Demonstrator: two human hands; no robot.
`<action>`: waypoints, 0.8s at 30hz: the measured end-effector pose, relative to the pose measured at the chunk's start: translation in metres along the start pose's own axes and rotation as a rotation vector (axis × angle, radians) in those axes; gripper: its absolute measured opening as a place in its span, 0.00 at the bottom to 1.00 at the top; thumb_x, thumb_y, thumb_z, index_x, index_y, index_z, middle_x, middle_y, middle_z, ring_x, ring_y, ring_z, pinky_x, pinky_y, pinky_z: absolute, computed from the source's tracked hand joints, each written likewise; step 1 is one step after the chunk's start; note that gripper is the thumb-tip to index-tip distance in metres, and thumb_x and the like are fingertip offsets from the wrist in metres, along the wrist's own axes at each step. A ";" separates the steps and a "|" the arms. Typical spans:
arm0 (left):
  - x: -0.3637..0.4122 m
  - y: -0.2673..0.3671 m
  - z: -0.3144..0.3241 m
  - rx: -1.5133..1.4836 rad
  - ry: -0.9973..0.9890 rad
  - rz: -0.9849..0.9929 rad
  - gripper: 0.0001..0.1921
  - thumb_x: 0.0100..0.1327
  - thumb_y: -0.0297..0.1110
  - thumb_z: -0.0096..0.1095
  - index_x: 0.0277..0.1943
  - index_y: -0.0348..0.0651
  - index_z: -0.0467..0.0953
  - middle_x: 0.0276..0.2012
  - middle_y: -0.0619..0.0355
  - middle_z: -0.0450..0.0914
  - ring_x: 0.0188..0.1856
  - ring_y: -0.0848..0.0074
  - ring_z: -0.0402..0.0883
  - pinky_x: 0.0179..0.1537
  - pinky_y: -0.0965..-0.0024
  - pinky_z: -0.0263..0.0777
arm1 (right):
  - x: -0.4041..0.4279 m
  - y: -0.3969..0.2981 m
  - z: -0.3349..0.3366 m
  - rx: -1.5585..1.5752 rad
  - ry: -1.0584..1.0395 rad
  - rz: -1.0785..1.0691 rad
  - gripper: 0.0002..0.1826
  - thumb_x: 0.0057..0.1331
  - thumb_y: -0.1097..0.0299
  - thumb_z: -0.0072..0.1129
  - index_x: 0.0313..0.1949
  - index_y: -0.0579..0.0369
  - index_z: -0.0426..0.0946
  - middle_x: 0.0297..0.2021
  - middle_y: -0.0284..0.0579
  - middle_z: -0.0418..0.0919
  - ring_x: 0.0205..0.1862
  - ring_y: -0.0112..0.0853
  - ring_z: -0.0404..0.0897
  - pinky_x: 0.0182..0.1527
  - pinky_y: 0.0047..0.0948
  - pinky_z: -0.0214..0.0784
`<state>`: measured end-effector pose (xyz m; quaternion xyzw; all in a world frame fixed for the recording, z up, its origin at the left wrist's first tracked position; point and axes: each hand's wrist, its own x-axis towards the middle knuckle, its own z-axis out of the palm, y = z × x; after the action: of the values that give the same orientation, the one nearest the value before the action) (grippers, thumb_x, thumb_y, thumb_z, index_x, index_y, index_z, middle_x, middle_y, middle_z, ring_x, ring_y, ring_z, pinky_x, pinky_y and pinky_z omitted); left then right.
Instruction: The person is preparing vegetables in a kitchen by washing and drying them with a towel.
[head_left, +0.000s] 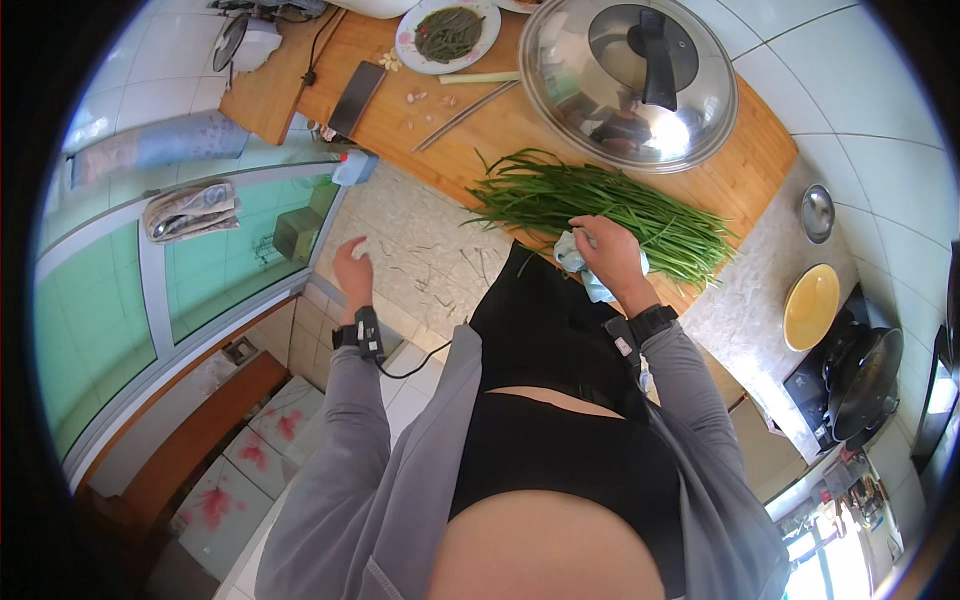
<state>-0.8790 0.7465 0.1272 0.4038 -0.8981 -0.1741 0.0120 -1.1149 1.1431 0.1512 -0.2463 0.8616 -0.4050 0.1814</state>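
Observation:
My left hand (352, 271) hangs in the air over the floor, fingers loosely curled, with nothing in it. At the counter's front edge my right hand (611, 251) grips a crumpled pale blue cloth (598, 289), partly covered by the fingers. Just beyond that hand, a large bunch of long green Chinese chives (600, 202) lies across the wooden board (450, 172). Some of its stalk ends reach the board's right edge. Behind the chives rests a big domed steel pan lid (562, 97) with a black handle.
Garlic cloves (429, 106), chopsticks (465, 116), a phone (358, 97) and a plate of cooked greens (405, 45) lie on the board. Rightward stand a yellow bowl (811, 307), a small steel bowl (817, 213) and a black wok (866, 386). Green scraps (439, 277) litter the floor.

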 end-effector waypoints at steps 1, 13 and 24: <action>0.003 0.013 0.007 -0.017 0.097 0.049 0.13 0.56 0.27 0.64 0.46 0.44 0.81 0.46 0.50 0.79 0.49 0.56 0.77 0.53 0.59 0.69 | 0.000 -0.001 0.002 -0.013 -0.003 0.002 0.08 0.61 0.66 0.57 0.39 0.49 0.81 0.30 0.44 0.79 0.32 0.44 0.79 0.35 0.40 0.72; 0.003 0.234 0.098 -0.170 -0.247 0.596 0.09 0.57 0.37 0.67 0.33 0.41 0.82 0.29 0.54 0.77 0.32 0.63 0.78 0.32 0.61 0.71 | 0.005 -0.013 0.005 -0.169 -0.197 0.116 0.24 0.63 0.62 0.54 0.60 0.44 0.68 0.35 0.48 0.80 0.36 0.47 0.80 0.38 0.44 0.72; 0.008 0.246 0.113 -0.403 -0.435 0.303 0.06 0.54 0.34 0.70 0.29 0.41 0.82 0.27 0.57 0.78 0.28 0.71 0.79 0.31 0.69 0.72 | 0.007 -0.005 0.016 -0.173 -0.199 0.115 0.31 0.63 0.61 0.55 0.66 0.41 0.61 0.33 0.52 0.80 0.35 0.49 0.80 0.37 0.47 0.72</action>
<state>-1.0801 0.9259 0.0998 0.2086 -0.8769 -0.4265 -0.0749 -1.1108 1.1264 0.1447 -0.2503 0.8837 -0.2916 0.2671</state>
